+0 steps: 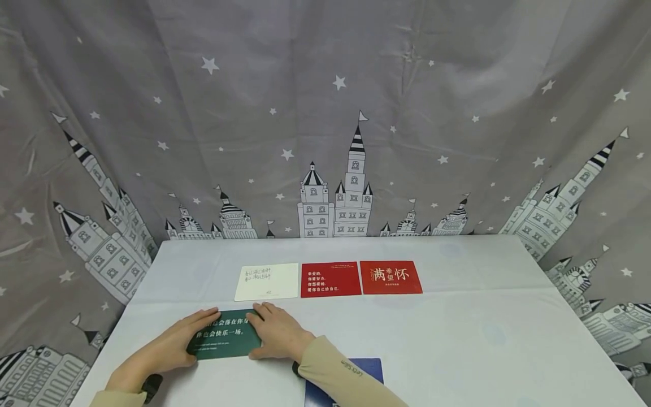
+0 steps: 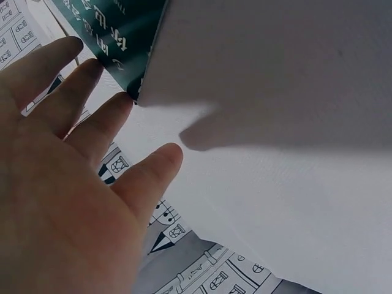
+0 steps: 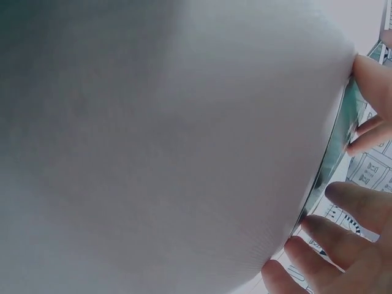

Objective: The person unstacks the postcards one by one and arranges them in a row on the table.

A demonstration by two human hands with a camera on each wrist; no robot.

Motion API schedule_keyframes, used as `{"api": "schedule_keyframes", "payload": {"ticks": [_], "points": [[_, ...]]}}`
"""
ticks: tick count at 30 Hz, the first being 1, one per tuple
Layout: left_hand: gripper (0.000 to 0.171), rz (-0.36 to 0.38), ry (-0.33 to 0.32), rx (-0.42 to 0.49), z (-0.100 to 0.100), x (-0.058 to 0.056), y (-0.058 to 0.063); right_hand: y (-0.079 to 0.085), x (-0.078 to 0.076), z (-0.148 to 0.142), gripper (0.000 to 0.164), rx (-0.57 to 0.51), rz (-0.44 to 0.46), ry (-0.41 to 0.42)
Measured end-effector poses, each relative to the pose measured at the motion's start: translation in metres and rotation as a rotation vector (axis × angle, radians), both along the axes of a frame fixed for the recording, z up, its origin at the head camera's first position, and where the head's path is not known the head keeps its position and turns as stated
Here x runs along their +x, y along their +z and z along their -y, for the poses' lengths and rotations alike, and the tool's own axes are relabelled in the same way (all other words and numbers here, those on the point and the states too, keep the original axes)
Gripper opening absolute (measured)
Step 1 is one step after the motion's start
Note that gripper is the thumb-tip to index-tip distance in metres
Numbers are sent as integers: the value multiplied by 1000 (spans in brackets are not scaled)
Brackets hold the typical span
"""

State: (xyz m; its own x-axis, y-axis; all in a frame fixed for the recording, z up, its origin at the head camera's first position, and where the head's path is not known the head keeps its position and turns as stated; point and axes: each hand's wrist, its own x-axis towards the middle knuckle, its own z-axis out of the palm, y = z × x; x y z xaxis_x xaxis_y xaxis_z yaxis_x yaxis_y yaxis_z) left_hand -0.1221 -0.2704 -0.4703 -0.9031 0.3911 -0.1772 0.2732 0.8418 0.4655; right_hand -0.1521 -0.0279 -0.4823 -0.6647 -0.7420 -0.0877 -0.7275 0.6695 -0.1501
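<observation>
A dark green card [image 1: 227, 343] with white lettering lies flat at the white table, left of the middle in the head view. My left hand [image 1: 170, 345] is at its left side, fingertips by the far left corner and thumb by the near left one. From the other side my right hand [image 1: 282, 333] touches its right end, fingers overlapping the far right corner. Long, extended fingers meet the green card [image 2: 131, 46] in the left wrist view. In the right wrist view both hands' fingertips line the card's thin edge [image 3: 337, 144].
Behind the green card stand three cards in a row: a cream card [image 1: 267, 281] with handwriting, a red card [image 1: 330, 279] and another red card [image 1: 391, 277]. A blue card or booklet [image 1: 367, 370] lies partly under the right forearm. A grey printed curtain [image 1: 432, 113] hangs behind the table.
</observation>
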Motion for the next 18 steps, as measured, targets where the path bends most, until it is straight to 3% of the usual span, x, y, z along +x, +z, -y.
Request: {"api": "schedule_keyframes", "payload": {"ticks": [18], "points": [[91, -36, -4, 35, -17, 5, 13, 7, -4, -20, 74, -21, -7, -15]]}}
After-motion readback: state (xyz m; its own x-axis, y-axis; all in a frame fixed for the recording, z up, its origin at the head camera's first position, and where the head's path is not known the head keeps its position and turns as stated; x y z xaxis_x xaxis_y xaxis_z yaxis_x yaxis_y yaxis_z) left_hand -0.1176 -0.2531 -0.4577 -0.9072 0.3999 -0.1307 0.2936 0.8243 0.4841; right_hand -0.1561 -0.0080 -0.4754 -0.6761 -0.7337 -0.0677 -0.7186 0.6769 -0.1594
